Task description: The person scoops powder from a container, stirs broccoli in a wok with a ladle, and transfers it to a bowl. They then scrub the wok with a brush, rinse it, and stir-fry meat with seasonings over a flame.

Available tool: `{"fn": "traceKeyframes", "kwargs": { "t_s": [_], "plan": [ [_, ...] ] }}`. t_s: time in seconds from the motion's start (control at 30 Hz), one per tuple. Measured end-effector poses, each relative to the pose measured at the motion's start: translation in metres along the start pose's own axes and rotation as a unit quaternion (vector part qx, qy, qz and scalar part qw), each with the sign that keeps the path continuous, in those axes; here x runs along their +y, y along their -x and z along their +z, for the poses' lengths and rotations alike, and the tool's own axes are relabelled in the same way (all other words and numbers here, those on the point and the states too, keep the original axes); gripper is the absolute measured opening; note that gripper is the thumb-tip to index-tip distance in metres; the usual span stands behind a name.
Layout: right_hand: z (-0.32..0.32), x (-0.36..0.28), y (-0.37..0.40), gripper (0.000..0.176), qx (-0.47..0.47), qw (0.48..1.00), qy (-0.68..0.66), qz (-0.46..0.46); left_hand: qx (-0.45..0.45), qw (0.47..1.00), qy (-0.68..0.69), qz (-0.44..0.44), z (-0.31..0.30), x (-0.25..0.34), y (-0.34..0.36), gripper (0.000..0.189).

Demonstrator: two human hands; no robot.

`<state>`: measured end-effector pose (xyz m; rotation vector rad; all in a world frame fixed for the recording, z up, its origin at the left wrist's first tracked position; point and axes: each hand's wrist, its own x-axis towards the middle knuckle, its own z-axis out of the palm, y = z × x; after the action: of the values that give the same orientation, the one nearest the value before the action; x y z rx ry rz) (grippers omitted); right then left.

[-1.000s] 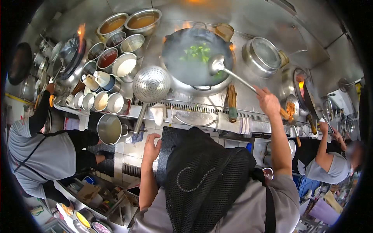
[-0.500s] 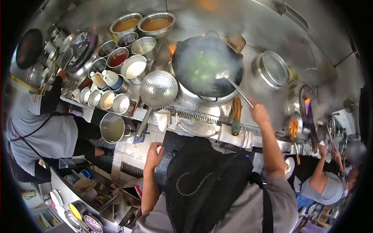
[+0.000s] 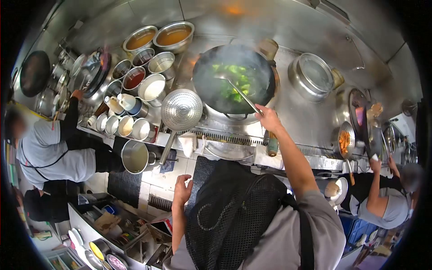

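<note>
My right hand (image 3: 268, 118) is closed round the long handle of a metal ladle (image 3: 243, 94). The ladle reaches into a black wok (image 3: 201, 85) over the burner. Chopped green vegetables (image 3: 236, 81) lie in the wok, and steam blurs them and the ladle's head. Off to the left, my left hand (image 3: 182, 190) hangs in the air with nothing in it, fingers a little bent and apart. A perforated strainer (image 3: 182, 109) rests to the left of the wok, its handle pointing toward me.
Several metal seasoning containers (image 3: 152, 87) and two bowls of brown liquid (image 3: 173, 35) stand left of the wok. At right are a lidded pot (image 3: 310, 76) and a bamboo brush (image 3: 272, 146). Co-workers stand at left (image 3: 54, 148) and right (image 3: 382, 204).
My right hand and the ladle have moved left, with the ladle's head now deeper over the greens. The steam has thinned. My left hand is slightly lower, still empty.
</note>
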<state>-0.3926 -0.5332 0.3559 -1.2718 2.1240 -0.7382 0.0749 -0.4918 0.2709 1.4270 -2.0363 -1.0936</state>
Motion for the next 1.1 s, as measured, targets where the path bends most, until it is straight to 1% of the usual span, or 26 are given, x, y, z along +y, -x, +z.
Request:
{"fn": "traceKeyframes", "kwargs": {
  "t_s": [0.07, 0.13, 0.17, 0.2, 0.27, 0.3, 0.33, 0.4, 0.43, 0.47, 0.53, 0.57, 0.63, 0.73, 0.77, 0.83, 0.87, 0.93, 1.0, 1.07, 1.1],
  "plan": [
    [0.002, 0.016, 0.017, 0.045, 0.019, 1.0, -0.02, -0.004, -0.007, 1.0, 0.003, 0.004, 0.001, -0.003, -0.001, 0.023],
    [-0.01, 0.009, 0.048, 0.044, 0.06, 0.996, -0.05, -0.03, -0.016, 1.0, 0.001, 0.015, 0.0, -0.006, -0.004, 0.023],
    [-0.014, 0.01, 0.061, 0.044, 0.066, 0.996, -0.061, -0.004, -0.023, 1.0, -0.003, 0.014, -0.001, -0.009, -0.006, 0.023],
    [-0.016, 0.013, 0.073, 0.044, 0.068, 0.996, -0.06, 0.001, -0.029, 0.999, -0.003, 0.016, -0.002, -0.011, -0.009, 0.023],
    [-0.021, 0.018, 0.094, 0.045, 0.118, 0.989, -0.089, -0.016, -0.04, 0.999, -0.009, 0.027, -0.005, -0.015, -0.015, 0.023],
    [-0.024, 0.02, 0.102, 0.045, 0.145, 0.986, -0.077, -0.024, -0.046, 0.998, -0.006, 0.033, -0.006, -0.016, -0.018, 0.023],
    [-0.026, 0.02, 0.11, 0.045, 0.149, 0.986, -0.077, -0.02, -0.05, 0.998, -0.006, 0.037, -0.007, -0.017, -0.023, 0.023],
    [-0.031, 0.023, 0.123, 0.044, 0.16, 0.986, -0.043, 0.033, -0.067, 0.996, -0.031, 0.057, -0.009, -0.02, -0.033, 0.025],
    [-0.026, 0.033, 0.127, 0.045, 0.182, 0.982, -0.037, 0.038, -0.059, 0.995, -0.033, 0.08, -0.009, -0.021, -0.038, 0.025],
    [-0.023, 0.041, 0.132, 0.045, 0.186, 0.981, -0.037, 0.037, -0.059, 0.994, -0.033, 0.084, -0.009, -0.023, -0.042, 0.025],
    [-0.017, 0.047, 0.141, 0.046, 0.187, 0.975, -0.056, 0.103, -0.059, 0.992, -0.03, 0.105, -0.01, -0.018, -0.05, 0.026],
    [-0.012, 0.048, 0.144, 0.046, 0.189, 0.975, -0.056, 0.101, -0.056, 0.991, -0.027, 0.115, -0.012, -0.017, -0.053, 0.026],
    [-0.001, 0.045, 0.149, 0.046, 0.213, 0.966, -0.121, 0.078, -0.055, 0.99, -0.026, 0.128, -0.01, -0.02, -0.058, 0.025],
    [0.0, 0.033, 0.151, 0.045, 0.234, 0.961, -0.136, 0.063, -0.06, 0.988, -0.023, 0.141, -0.009, -0.022, -0.058, 0.025],
    [-0.003, 0.027, 0.153, 0.045, 0.238, 0.959, -0.137, 0.064, -0.065, 0.988, -0.022, 0.139, -0.009, -0.022, -0.058, 0.025],
    [-0.017, 0.0, 0.159, 0.043, 0.241, 0.944, -0.212, 0.073, -0.076, 0.988, -0.011, 0.133, -0.007, -0.023, -0.056, 0.025],
    [-0.023, -0.008, 0.16, 0.043, 0.249, 0.942, -0.211, 0.078, -0.083, 0.987, -0.011, 0.139, -0.005, -0.023, -0.055, 0.025],
    [-0.039, -0.023, 0.167, 0.041, 0.271, 0.922, -0.27, 0.061, -0.106, 0.988, 0.006, 0.115, -0.002, -0.022, -0.053, 0.021],
    [-0.059, -0.037, 0.176, 0.044, 0.305, 0.911, -0.269, 0.066, -0.126, 0.985, 0.023, 0.115, 0.005, -0.021, -0.055, 0.021],
    [-0.078, -0.036, 0.181, 0.049, 0.351, 0.882, -0.315, -0.015, -0.156, 0.981, 0.015, 0.115, 0.013, -0.019, -0.059, 0.022],
    [-0.09, -0.035, 0.185, 0.052, 0.364, 0.879, -0.306, -0.043, -0.164, 0.977, 0.012, 0.137, 0.015, -0.011, -0.063, 0.023]
  ]
}}
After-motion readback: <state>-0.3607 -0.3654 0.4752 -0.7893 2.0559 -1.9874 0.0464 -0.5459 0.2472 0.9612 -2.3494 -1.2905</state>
